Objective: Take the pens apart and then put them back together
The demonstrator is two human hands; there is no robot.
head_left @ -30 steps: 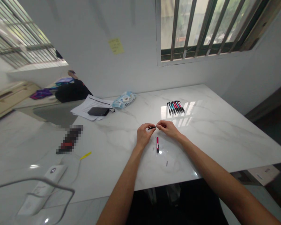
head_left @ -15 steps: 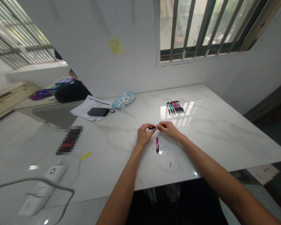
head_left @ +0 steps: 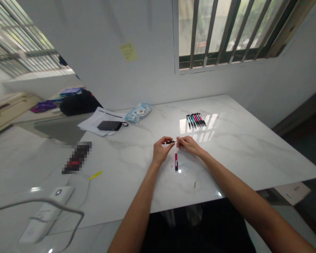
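Observation:
My left hand (head_left: 160, 151) pinches a short black pen part (head_left: 170, 142) between thumb and fingers above the table. Its pale, metallic-looking tip points right, toward my right hand (head_left: 188, 144). The fingers of my right hand are closed at that tip; exactly what they grip there is too small to make out. Below my hands a red pen barrel (head_left: 176, 157) with a black lower end lies on the marble-patterned table (head_left: 242, 154). Close along its left side is a thin, pale stick-like piece (head_left: 174, 167). A small grey piece (head_left: 195, 185) rests nearer the front edge.
Several pens (head_left: 196, 120) lie in a row near the window. Farther left are papers (head_left: 88, 123), a black pouch-like case (head_left: 109, 125) and a blue-white packet (head_left: 138, 112). A yellow strip (head_left: 95, 175) and a white power strip (head_left: 46, 214) with cable lie at left.
A little more of the pale tip shows between my hands. The small grey piece has shifted slightly right on the table. The view has moved slightly.

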